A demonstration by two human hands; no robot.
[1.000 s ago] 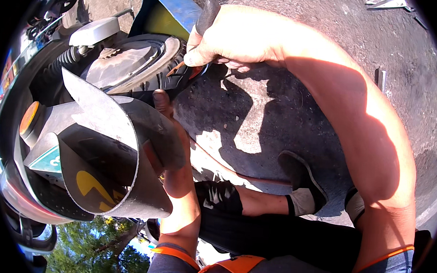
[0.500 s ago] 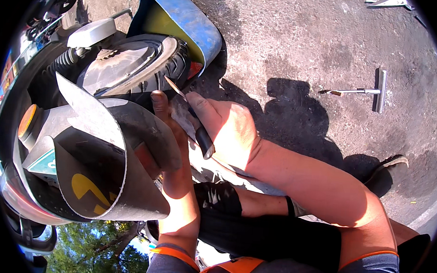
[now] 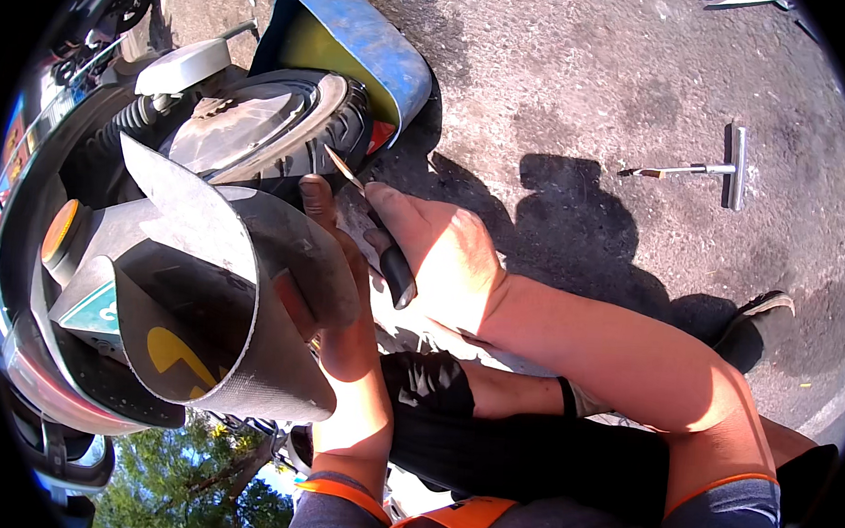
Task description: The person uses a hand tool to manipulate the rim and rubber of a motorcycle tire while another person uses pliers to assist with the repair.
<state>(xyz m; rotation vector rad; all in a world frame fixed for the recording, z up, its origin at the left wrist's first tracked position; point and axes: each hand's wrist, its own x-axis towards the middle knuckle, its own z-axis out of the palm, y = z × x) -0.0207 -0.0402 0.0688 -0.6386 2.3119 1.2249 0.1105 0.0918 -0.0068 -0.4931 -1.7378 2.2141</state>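
My right hand (image 3: pixel 450 256) is closed round a knife (image 3: pixel 398 272) with a black handle. Its pointed blade slants up and left, with the tip in front of the tyre tread. Just left of it, my left hand (image 3: pixel 342 245) is partly hidden behind a grey curved mudguard (image 3: pixel 300 229); its thumb points upward beside the tyre and the fingers are out of sight. A curled grey sheet (image 3: pixel 288 372) with a yellow mark inside stands before the mudguard. The black tyre (image 3: pixel 338 135) on its dusty wheel lies beyond both hands.
A blue bin (image 3: pixel 376 51) with a yellowish inside lies tipped behind the tyre. On the asphalt at right is a T-shaped metal tool (image 3: pixel 737 168). An orange round reflector (image 3: pixel 60 230) sits at left. My shoe (image 3: pixel 749 329) is at the lower right.
The curled sheet, mudguard and wheel appear slightly further right in view, along with my left hand. My right hand keeps the same grip on the knife.
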